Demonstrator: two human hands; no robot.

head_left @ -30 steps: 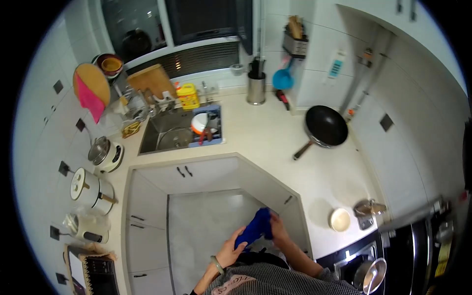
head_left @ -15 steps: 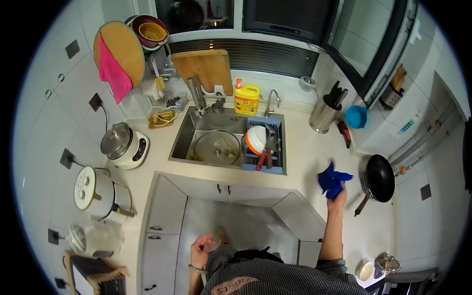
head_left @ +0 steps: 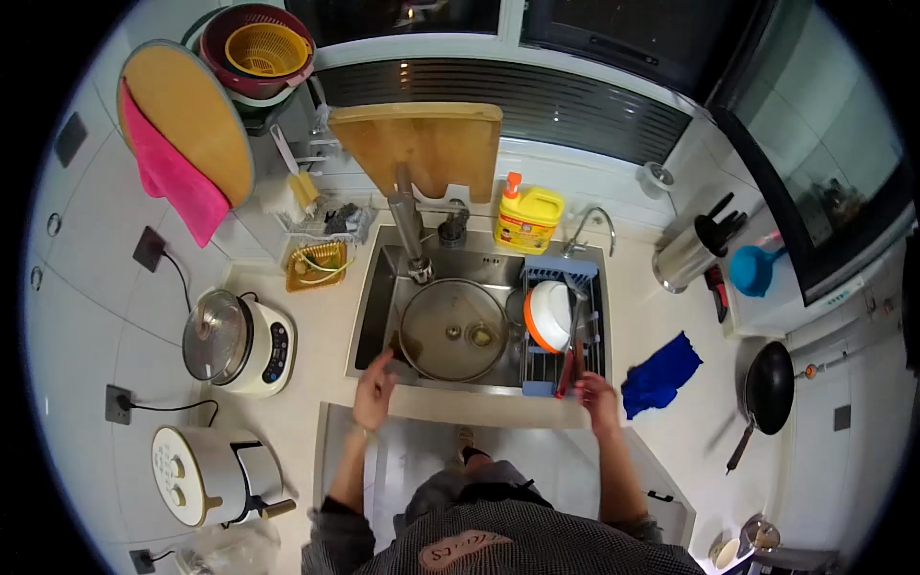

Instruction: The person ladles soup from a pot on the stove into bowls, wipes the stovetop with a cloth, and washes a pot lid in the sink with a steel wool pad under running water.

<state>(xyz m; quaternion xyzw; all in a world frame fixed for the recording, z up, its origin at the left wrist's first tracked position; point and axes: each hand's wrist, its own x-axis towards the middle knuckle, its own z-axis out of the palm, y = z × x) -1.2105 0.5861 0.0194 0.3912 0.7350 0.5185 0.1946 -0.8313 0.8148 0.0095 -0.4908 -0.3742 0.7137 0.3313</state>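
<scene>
1 L hand (head_left: 373, 393) parted nr boxy steel sink (head_left: 377, 297), R hand (head_left: 601, 401), grip unclear, rumpled blue cloth (head_left: 661, 377)

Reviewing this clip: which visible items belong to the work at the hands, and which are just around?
Seemingly in the job: sink by the left hand; round lid or bowl in it; rack, white bowl and red-handled tool near the right hand.

Just around: blue cloth, black pan, yellow bottle, cutting board, pink cloth.
</scene>
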